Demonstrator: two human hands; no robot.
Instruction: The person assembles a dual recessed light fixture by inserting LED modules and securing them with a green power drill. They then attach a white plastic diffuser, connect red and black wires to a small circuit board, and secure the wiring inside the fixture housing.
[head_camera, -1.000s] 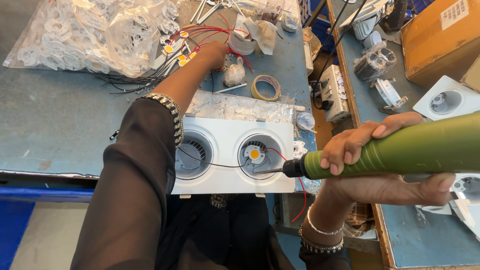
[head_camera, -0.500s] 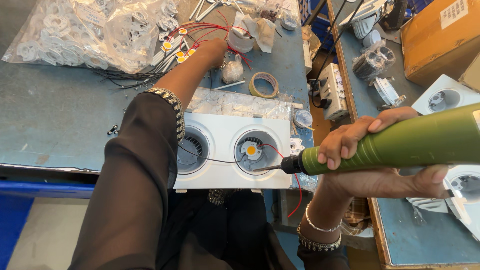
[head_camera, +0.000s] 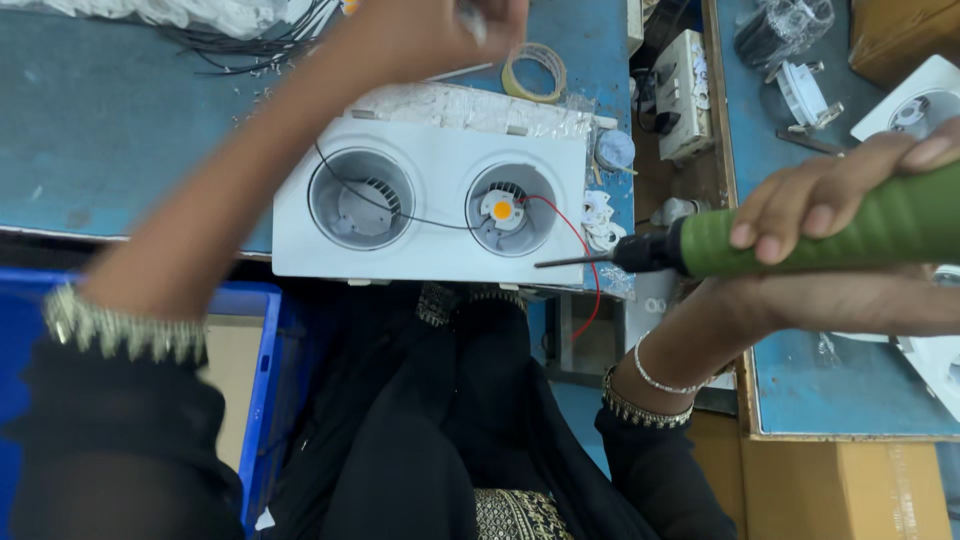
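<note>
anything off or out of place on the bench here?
The white twin-light housing overhangs the blue bench edge toward the lap. Its red wire dangles loose below it. The right hand holds a green screwdriver, its tip just off the housing.

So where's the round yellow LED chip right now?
In the head view, the yellow LED chip sits in the right-hand well of the white twin housing, left of the green screwdriver tip.
</note>
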